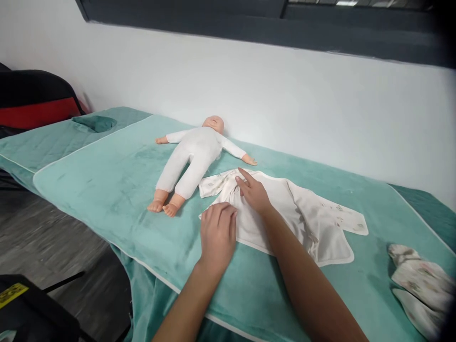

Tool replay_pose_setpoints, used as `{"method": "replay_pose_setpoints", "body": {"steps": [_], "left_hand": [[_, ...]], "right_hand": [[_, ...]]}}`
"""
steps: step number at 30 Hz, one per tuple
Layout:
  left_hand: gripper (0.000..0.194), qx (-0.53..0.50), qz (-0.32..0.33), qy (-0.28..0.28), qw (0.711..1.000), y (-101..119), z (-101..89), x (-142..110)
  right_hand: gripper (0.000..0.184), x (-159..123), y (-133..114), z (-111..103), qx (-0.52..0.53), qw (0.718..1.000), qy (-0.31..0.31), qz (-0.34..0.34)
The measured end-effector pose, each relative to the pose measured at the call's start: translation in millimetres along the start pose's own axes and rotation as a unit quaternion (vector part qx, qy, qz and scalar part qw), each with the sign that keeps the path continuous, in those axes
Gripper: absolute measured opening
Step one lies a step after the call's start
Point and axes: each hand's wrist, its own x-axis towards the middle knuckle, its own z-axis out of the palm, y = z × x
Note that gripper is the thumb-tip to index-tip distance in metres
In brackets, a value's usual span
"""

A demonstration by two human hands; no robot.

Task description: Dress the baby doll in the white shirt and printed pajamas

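Observation:
A white long-sleeved baby shirt [274, 190] with a small print lies spread open on the green bed cover, its inner side mostly facing up. My left hand [219, 230] is closed over the near edge of the shirt, with fingers bent down and fingertips hidden. Just beyond it, my right hand [252, 191] touches the shirt by the gathered cloth at one sleeve, index finger stretched out and apart from the others. Left of the shirt, a baby doll [195, 152] with a white cloth body lies on its back, arms spread and feet toward me.
A folded printed baby garment [422, 280] lies at the right. The green bed cover [107, 171] runs along a white wall [249, 90]. Beyond the bed's left end is a black and red chair [39, 102]. A black object with a yellow label [14, 294] stands at lower left.

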Motion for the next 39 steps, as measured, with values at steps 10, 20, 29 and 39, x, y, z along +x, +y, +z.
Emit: {"method": "replay_pose_setpoints", "body": {"steps": [10, 20, 29, 39], "left_hand": [[0.017, 0.086, -0.058, -0.012, 0.995, -14.4, 2.5, 6.3], [0.023, 0.052, 0.101, -0.120, 0.986, 52.4, 16.0, -3.2], [0.045, 0.056, 0.021, -0.169, 0.984, 32.9, -0.1, -22.7], [0.022, -0.030, -0.023, -0.104, 0.994, -6.8, -2.1, 11.0]], "right_hand": [[0.057, 5.8, 9.2, 1.8, 0.095, 0.995, 0.009, 0.010], [0.072, 4.0, 13.0, -17.6, -0.007, 0.999, 0.010, 0.042], [0.057, 4.2, 16.4, -19.6, -0.096, 0.992, 0.046, 0.064], [0.053, 2.4, 18.7, -14.5, -0.179, 0.980, 0.067, 0.048]]}}
